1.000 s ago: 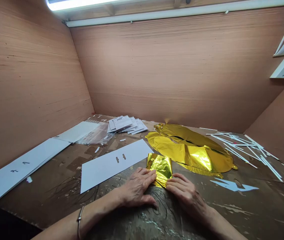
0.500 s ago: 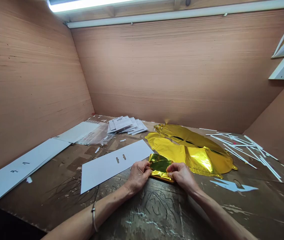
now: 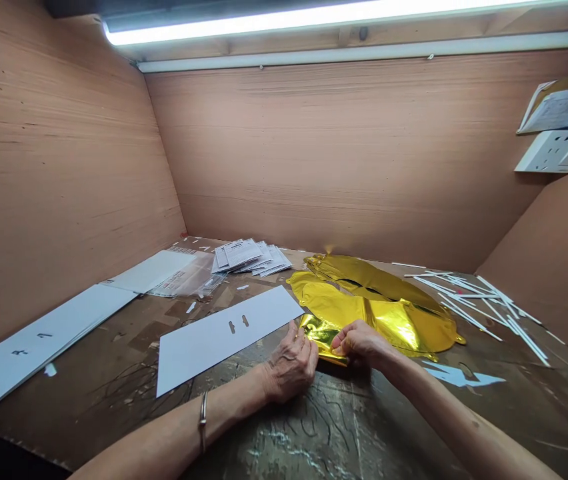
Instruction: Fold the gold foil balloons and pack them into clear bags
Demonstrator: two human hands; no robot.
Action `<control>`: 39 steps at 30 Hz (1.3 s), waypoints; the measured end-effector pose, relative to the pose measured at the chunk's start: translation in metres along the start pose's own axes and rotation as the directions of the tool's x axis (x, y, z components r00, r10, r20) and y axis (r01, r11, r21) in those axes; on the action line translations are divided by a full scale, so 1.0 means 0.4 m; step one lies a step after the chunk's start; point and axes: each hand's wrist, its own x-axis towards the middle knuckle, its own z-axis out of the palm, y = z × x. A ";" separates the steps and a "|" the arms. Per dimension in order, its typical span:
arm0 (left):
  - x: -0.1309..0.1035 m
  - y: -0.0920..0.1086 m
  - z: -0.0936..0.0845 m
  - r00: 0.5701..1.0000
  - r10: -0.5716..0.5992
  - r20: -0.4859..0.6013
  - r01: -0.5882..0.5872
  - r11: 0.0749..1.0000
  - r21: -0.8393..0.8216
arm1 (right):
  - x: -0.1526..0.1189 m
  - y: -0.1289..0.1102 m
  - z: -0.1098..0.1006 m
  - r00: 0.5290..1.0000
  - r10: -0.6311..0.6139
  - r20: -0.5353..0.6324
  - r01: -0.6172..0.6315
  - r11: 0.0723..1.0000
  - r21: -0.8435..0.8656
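Observation:
A shiny gold foil balloon [image 3: 321, 330], folded into a small packet, lies on the table between my hands. My left hand [image 3: 291, 363] is closed at its left edge, with the fingers together and partly covering the foil; the thumb is hidden. At the packet's right side, my right hand [image 3: 361, 343] pinches the foil between thumb and curled fingers. Just behind it, flat gold foil balloons [image 3: 394, 320] lie overlapping, some with small tabs at their edges. To the left of my left hand rests a white card [image 3: 199, 347] with two hanging slots cut in it.
Long white cards [image 3: 29, 340] are stacked along the left. Clear plastic bags [image 3: 189, 277] and printed white packets [image 3: 239, 255] lie at the back. Thin white sticks [image 3: 489, 303] are scattered at the right, near a blue-white foil scrap [image 3: 464, 377]. Wooden walls [image 3: 324, 153] enclose the table.
My left hand has slid over the packet's left part and covers more of it. My right hand still pinches the right side, its fingers more curled. The camera view has tilted up slightly.

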 end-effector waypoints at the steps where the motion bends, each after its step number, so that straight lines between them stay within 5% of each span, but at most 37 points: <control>1: 0.001 -0.003 -0.002 1.000 0.008 0.002 -0.008 1.000 0.004 | -0.013 -0.004 -0.005 0.999 -0.035 -0.024 0.034 0.999 -0.033; 3: 0.003 -0.008 -0.011 1.000 0.019 0.002 -0.019 1.000 0.008 | -0.051 -0.012 -0.011 0.986 -0.127 -0.107 0.117 0.989 -0.094; 5: 0.006 -0.013 -0.026 1.000 0.022 -0.004 -0.022 1.000 0.003 | -0.097 -0.010 -0.007 0.924 -0.328 -0.195 0.286 0.934 -0.216; 7: 0.010 -0.018 -0.049 0.999 0.039 -0.013 -0.040 0.999 -0.005 | -0.138 0.006 0.008 0.727 -0.652 -0.215 0.505 0.720 -0.475; 10: 0.016 -0.030 -0.094 0.995 0.093 -0.026 -0.094 0.995 -0.030 | -0.167 0.044 0.037 0.301 -0.951 -0.066 0.533 0.225 -0.816; 11: 0.016 -0.035 -0.108 0.993 0.113 -0.030 -0.114 0.992 -0.045 | -0.168 0.054 0.043 0.229 -0.972 -0.046 0.492 0.156 -0.856; 13: 0.013 -0.045 -0.134 0.991 0.129 -0.045 -0.133 0.987 -0.086 | -0.165 0.060 0.045 0.173 -0.983 -0.058 0.460 0.133 -0.878; 15: 0.006 -0.055 -0.154 0.992 0.117 -0.042 -0.122 0.982 -0.146 | -0.163 0.050 0.036 0.181 -0.977 -0.114 0.487 0.190 -0.852; 17: -0.003 -0.063 -0.172 0.996 0.086 0.007 -0.082 0.970 -0.230 | -0.165 0.030 0.022 0.245 -0.957 -0.156 0.555 0.270 -0.787; 20: -0.019 -0.076 -0.203 0.992 0.026 0.124 0.025 0.921 -0.388 | -0.173 -0.001 0.007 0.492 -0.866 -0.091 0.675 0.446 -0.588; 23: -0.055 -0.106 -0.219 0.975 -0.052 0.215 0.169 0.802 -0.573 | -0.178 -0.014 0.005 0.741 -0.668 0.070 0.636 0.665 -0.391; 26: -0.134 -0.155 -0.190 0.930 -0.222 0.293 0.357 0.738 -0.573 | -0.175 -0.001 0.008 0.860 -0.488 0.150 0.510 0.805 -0.302; 28: -0.211 -0.177 -0.153 0.834 -0.386 0.395 0.536 0.739 -0.409 | -0.167 0.016 0.005 0.896 -0.412 0.167 0.442 0.866 -0.234; 30: -0.292 -0.174 -0.126 0.770 -0.370 0.520 0.586 0.733 -0.346 | -0.159 0.028 -0.004 0.916 -0.359 0.181 0.385 0.913 -0.137; 35: -0.427 -0.080 -0.170 0.906 -0.128 0.403 0.334 0.802 -0.496 | -0.134 0.000 -0.022 0.915 -0.272 0.299 0.238 0.960 0.144; 39: -0.448 -0.059 -0.225 0.936 -0.048 0.350 0.233 0.828 -0.510 | -0.084 -0.043 0.040 0.901 -0.196 0.386 0.181 0.981 0.077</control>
